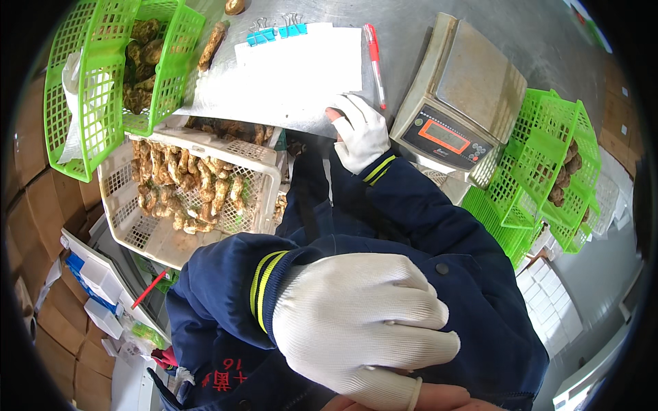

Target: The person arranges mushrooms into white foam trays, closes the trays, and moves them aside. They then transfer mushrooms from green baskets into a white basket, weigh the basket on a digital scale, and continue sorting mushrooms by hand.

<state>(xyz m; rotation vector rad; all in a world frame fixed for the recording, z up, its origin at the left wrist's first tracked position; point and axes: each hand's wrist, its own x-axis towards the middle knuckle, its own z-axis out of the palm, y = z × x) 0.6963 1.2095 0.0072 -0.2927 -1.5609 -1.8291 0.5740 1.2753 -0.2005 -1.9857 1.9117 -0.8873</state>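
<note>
My left hand [360, 318], in a white knit glove, is raised close to the camera before my dark blue jacket [462, 287]. Its fingers curl to the right and a bare thumb tip shows from the cut glove end; its palm is hidden. My right hand [362, 131], gloved too, is at the metal table's front edge by the lower corner of some white paper sheets [308, 67]. Bare skin shows at its fingertips, and nothing is seen in it. Just beyond lies a red-capped gel pen [375, 64]. A digital scale [478, 77] stands to its right.
Left of me, a white plastic crate [190, 146] holds matsutake-like mushrooms [175, 169]. Green baskets [175, 67] with more mushrooms stand behind it. Two teal binder clips [277, 33] and a loose mushroom [212, 46] lie on the table [329, 10]. Green baskets [529, 169] at right hold brown lumps.
</note>
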